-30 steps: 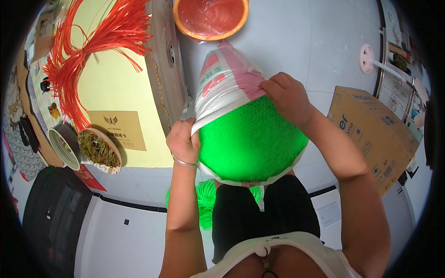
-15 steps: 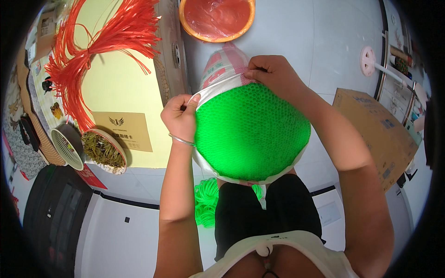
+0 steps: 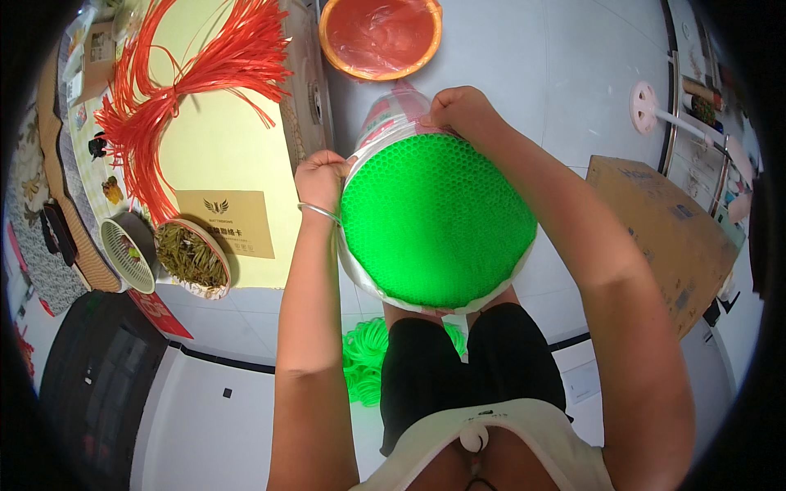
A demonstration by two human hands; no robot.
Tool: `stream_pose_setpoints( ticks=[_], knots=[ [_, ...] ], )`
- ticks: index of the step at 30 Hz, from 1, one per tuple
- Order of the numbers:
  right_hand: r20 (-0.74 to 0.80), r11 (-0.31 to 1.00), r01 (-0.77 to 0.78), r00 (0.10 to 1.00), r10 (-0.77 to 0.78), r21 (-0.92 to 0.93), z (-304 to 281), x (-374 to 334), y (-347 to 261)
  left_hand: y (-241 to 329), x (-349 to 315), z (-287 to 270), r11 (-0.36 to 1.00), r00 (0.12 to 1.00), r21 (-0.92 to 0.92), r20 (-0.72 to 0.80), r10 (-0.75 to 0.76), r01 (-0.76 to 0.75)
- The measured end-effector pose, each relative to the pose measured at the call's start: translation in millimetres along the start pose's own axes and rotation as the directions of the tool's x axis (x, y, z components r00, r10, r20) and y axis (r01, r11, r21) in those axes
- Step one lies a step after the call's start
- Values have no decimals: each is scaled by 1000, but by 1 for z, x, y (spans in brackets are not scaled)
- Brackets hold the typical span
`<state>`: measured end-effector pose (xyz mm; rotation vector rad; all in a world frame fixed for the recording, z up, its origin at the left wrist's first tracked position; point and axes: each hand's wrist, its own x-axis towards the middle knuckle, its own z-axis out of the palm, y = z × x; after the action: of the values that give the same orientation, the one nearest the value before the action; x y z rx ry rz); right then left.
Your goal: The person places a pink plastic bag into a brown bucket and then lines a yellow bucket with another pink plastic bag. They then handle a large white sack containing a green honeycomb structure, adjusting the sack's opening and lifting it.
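A white and pink woven sack (image 3: pixel 390 123) stands in front of my legs, packed with a round bundle of bright green tubes (image 3: pixel 440 221) whose open ends face up like a honeycomb. My left hand (image 3: pixel 322 178), with a bangle at the wrist, pinches the sack's rim at the bundle's far left. At the far side my right hand (image 3: pixel 463 113) grips the same rim with curled fingers; part of its grip is hidden. The sack's white edge circles the bundle and sits lower on the near side. Behind my legs, coils of green tubing (image 3: pixel 364 358) lie on the floor.
An orange basin (image 3: pixel 435 51) lined with clear plastic stands beyond the sack. On the left, a yellow table (image 3: pixel 254 155) holds red strips (image 3: pixel 176 94), a basket of dried greenish pods or leaves (image 3: pixel 192 256) and a colander (image 3: pixel 127 258). A large cardboard box (image 3: pixel 655 229) is at right.
The rim at the far side has been drawn outward and down, so more of the green bundle shows there. Both hands have moved slightly farther away, still gripping the rim.
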<state>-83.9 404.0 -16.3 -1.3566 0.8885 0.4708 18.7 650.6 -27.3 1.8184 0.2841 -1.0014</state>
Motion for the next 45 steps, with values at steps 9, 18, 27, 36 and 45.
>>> stream_pose_setpoints(
  ticks=[9,18,27,36,45],
  knots=[
    [35,974,203,979,-201,-98,-18,-16,37,-2,-13,11,993,993,-75,89,-80,87],
    [-435,997,55,897,-73,-55,-66,-96,128,-4,-16,36,997,998,51,37,59,-61],
    [-614,908,289,670,-418,-303,-31,-173,134,76,-36,137,222,313,231,815,487,-947],
    [-620,861,335,598,-508,-382,-30,-164,128,82,-45,183,557,401,261,905,143,-788],
    [-611,916,322,683,-400,-240,-43,-154,126,77,-50,199,337,302,211,921,247,-918]
  ],
)
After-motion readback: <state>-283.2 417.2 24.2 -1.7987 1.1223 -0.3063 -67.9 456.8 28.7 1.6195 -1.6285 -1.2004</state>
